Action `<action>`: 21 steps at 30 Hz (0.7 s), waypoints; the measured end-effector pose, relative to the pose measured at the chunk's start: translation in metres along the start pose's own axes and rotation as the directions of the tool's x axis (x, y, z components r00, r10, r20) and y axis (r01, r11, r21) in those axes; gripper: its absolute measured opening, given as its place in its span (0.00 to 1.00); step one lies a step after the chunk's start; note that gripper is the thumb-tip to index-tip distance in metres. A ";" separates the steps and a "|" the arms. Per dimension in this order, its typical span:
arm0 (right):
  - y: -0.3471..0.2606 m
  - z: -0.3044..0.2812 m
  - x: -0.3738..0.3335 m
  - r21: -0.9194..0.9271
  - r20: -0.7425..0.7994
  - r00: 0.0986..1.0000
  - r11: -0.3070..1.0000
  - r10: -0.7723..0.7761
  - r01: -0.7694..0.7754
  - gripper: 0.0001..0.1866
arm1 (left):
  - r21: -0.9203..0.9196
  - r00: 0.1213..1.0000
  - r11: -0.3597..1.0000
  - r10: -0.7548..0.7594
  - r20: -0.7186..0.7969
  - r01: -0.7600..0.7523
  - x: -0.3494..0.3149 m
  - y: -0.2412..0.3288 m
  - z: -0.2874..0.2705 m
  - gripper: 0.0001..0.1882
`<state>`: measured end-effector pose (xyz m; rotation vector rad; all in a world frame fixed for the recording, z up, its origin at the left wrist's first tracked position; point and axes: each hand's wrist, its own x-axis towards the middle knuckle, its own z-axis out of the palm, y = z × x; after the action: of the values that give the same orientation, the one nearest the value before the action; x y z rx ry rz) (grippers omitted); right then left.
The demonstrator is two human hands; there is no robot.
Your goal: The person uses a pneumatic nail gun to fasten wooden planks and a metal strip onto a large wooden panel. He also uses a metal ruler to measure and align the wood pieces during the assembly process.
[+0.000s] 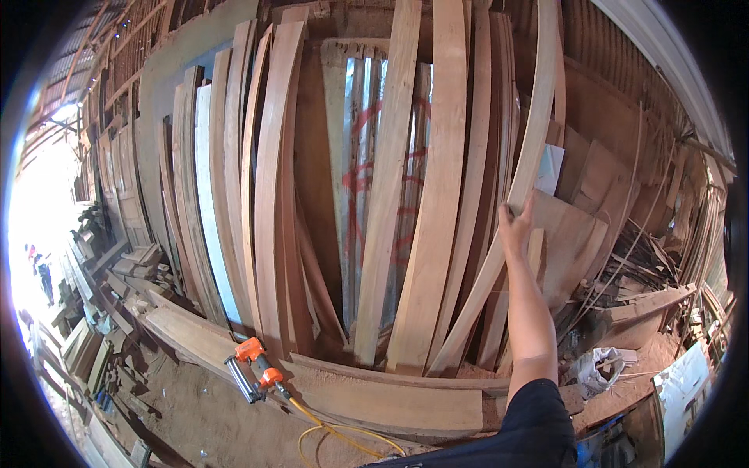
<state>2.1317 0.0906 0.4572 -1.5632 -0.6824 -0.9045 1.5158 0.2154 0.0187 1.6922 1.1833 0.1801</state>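
Note:
My right arm reaches forward in a dark short sleeve. My right hand point(516, 227) is closed on a long wooden plank point(533, 132), with fingers at its edges. The plank leans against the wall, tilted, its foot down by the floor boards and its top running out of view above. Out of view is my left hand. Just left of the held plank more planks lean upright, among them a wide one point(431, 257) and a paler one point(388, 183).
An orange nail gun point(257, 363) with a yellow hose point(343, 434) lies on a low board point(195, 337) at the front. Corrugated metal sheet point(374, 148) stands behind the planks. Scrap wood point(640, 277) piles up at right, beside a crumpled plastic bag point(597, 370). More offcuts point(90, 343) lie left.

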 end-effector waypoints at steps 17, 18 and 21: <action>0.089 0.017 0.020 -0.180 -0.053 0.993 0.979 -0.102 0.091 0.47 | 0.004 0.999 0.999 -0.049 0.020 0.049 -0.011 -0.012 0.019 0.26; 0.088 0.018 0.015 -0.192 -0.045 0.996 0.979 -0.083 0.073 0.46 | 0.007 0.998 0.998 -0.058 0.019 0.058 -0.012 -0.014 0.019 0.26; 0.059 0.030 -0.015 -0.214 0.035 0.998 0.976 0.054 -0.045 0.45 | 0.020 0.996 0.996 -0.086 -0.008 0.086 -0.017 -0.023 0.012 0.26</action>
<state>2.1776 0.1097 0.4111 -1.7851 -0.5868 -0.9350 1.5003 0.1945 0.0023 1.6552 1.2645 0.1213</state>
